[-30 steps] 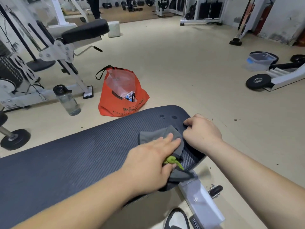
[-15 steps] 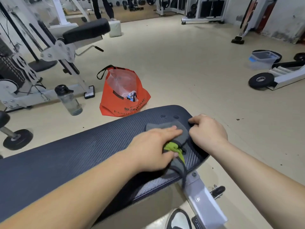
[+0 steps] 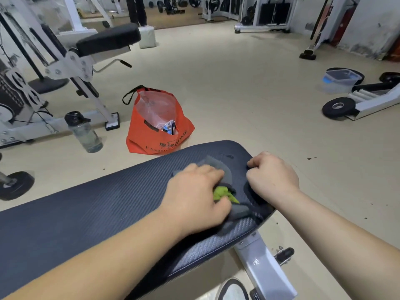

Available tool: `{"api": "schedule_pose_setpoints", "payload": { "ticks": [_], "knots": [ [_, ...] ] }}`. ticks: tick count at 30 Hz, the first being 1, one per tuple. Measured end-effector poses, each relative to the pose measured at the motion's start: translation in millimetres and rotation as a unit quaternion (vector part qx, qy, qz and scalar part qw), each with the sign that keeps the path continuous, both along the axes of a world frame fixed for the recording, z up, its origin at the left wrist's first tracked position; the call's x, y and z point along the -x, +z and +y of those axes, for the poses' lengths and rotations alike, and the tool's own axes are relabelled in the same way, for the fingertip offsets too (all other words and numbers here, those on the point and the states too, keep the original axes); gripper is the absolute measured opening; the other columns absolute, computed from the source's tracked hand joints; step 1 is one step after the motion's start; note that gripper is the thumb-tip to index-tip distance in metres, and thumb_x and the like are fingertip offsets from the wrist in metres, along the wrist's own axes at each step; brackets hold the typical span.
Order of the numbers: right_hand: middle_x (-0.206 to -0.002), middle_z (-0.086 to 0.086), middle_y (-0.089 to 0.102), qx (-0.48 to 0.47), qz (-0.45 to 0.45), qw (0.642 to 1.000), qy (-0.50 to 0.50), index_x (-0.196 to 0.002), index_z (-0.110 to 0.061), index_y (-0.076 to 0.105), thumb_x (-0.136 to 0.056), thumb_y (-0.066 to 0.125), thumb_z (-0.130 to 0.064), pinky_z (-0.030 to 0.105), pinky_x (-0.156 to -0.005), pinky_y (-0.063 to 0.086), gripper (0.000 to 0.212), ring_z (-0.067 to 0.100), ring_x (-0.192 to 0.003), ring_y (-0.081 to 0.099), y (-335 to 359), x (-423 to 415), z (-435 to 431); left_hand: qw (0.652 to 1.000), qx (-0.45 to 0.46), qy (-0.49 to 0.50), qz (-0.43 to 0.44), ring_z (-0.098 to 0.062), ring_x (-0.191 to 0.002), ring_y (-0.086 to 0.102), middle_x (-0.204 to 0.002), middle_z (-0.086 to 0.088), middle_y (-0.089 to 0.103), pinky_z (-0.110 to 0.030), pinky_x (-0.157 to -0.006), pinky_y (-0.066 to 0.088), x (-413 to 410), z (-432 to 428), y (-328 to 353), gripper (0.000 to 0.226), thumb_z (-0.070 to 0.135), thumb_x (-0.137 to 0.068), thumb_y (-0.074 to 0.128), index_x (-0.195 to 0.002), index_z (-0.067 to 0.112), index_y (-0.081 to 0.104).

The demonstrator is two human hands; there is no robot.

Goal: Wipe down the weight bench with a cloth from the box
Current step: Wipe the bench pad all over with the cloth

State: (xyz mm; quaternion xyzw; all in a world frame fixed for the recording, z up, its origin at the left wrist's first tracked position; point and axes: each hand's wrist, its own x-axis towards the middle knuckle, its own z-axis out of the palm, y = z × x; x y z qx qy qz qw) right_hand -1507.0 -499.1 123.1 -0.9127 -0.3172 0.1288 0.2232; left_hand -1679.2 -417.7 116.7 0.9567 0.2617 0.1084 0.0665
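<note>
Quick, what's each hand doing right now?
Left hand: gripping the cloth against the bench.
Right hand: closed fist resting on the bench end, holding nothing visible.

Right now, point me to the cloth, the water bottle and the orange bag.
cloth (image 3: 218, 164): head view, the bare grey fold at its far edge.
water bottle (image 3: 86, 135): head view, middle of the clear body.
orange bag (image 3: 138, 137): head view, orange side panel below the handle.

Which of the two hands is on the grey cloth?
The left hand: its fingers curl over the grey cloth on the bench pad. The right hand is a fist on the pad's end, beside the cloth, not on it.
</note>
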Motion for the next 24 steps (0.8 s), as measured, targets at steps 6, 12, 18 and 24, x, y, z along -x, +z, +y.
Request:
{"api": "schedule_pose_setpoints", "payload": {
  "ticks": [6, 12, 18, 24],
  "knots": [
    [-0.123, -0.009, 0.064, 0.009, -0.02, 1.0, 0.011, -0.109, -0.028, 0.072, -0.083, 0.051, -0.01, 0.03, -0.081, 0.039, 0.038, 0.024, -0.12, 0.054, 3, 4, 3, 0.997, 0.021, 0.058, 0.053, -0.023, -0.138, 0.05, -0.158, 0.01, 0.047, -0.041, -0.113, 0.041, 5, 69, 0, 0.065, 0.053, -0.086, 0.048, -0.149, 0.036, 0.047],
    [-0.116, -0.006, 0.071, -0.008, 0.011, 0.999, -0.029, -0.099, -0.028, 0.073, -0.079, 0.054, -0.014, 0.03, -0.076, 0.039, 0.031, 0.026, -0.106, 0.058, 3, -4, 3, 0.993, 0.096, -0.04, 0.061, -0.015, -0.153, 0.03, -0.169, 0.009, 0.024, -0.029, -0.124, 0.022, -31, 38, -2, 0.065, 0.036, -0.096, 0.054, -0.157, 0.036, 0.034],
    [-0.118, -0.014, 0.072, -0.035, 0.071, 0.996, -0.048, -0.101, -0.034, 0.077, -0.079, 0.051, -0.013, 0.033, -0.091, 0.05, 0.04, 0.023, -0.116, 0.061, 1, -11, -2, 0.991, 0.07, 0.0, 0.114, -0.022, -0.156, 0.021, -0.171, 0.002, 0.019, -0.052, -0.126, 0.017, -65, 85, -3, 0.067, 0.042, -0.097, 0.049, -0.159, 0.041, 0.026],
    [-0.096, 0.004, 0.074, -0.139, 0.127, 0.979, -0.084, -0.082, -0.019, 0.067, -0.085, 0.046, -0.035, 0.043, -0.09, 0.052, 0.027, 0.032, -0.101, 0.065, 0, -20, -5, 0.991, 0.069, -0.083, 0.079, -0.026, -0.154, 0.028, -0.171, -0.005, 0.021, -0.04, -0.125, 0.026, -88, 18, -4, 0.066, 0.034, -0.094, 0.049, -0.156, 0.044, 0.029]
  ]
}}
